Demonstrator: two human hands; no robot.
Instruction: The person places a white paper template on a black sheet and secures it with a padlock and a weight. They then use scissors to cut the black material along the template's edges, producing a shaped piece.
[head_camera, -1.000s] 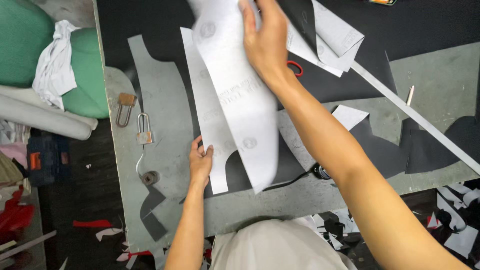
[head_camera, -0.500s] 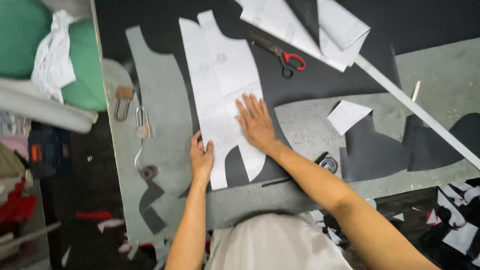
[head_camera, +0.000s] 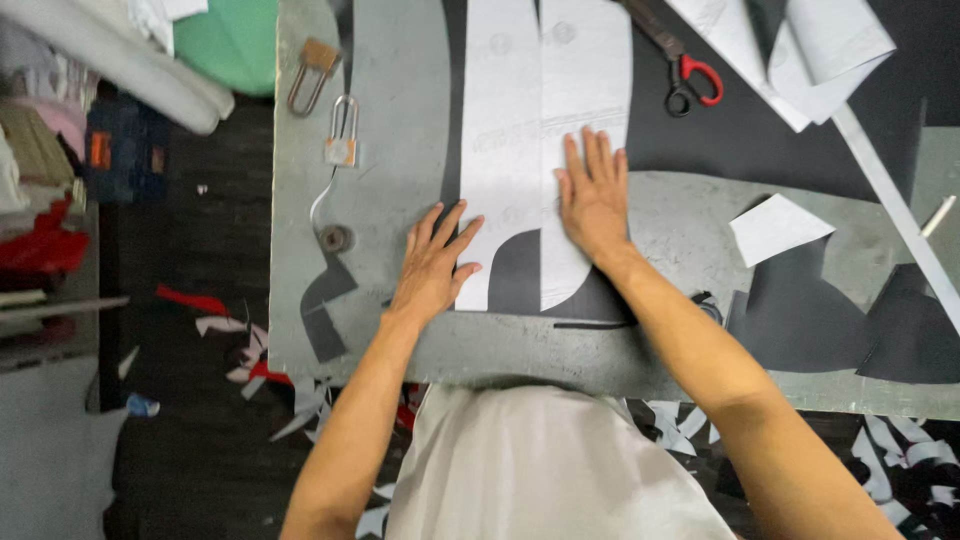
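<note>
1. The left hand (head_camera: 432, 262) lies flat with its fingers spread and released, pressing the lower edge of the left white paper pattern piece (head_camera: 500, 150) onto the dark grey fabric (head_camera: 760, 140).
2. The right hand (head_camera: 592, 195) also lies open and flat, holding nothing, on the right white paper pattern piece (head_camera: 585, 110), just beside the first.
3. Both patterns appear laid and smoothed; no cutting around them shows yet, and the red-handled scissors (head_camera: 685, 65) rest untouched near the top.
4. The grey metal bench (head_camera: 370, 200) carries two metal clips (head_camera: 340, 130), a small white paper scrap (head_camera: 778, 228) and dark offcuts (head_camera: 860, 325).
5. Left of it, the dark floor (head_camera: 190, 330) is littered with what look like fabric scraps; a green cloth roll (head_camera: 230, 40) sits above.
</note>
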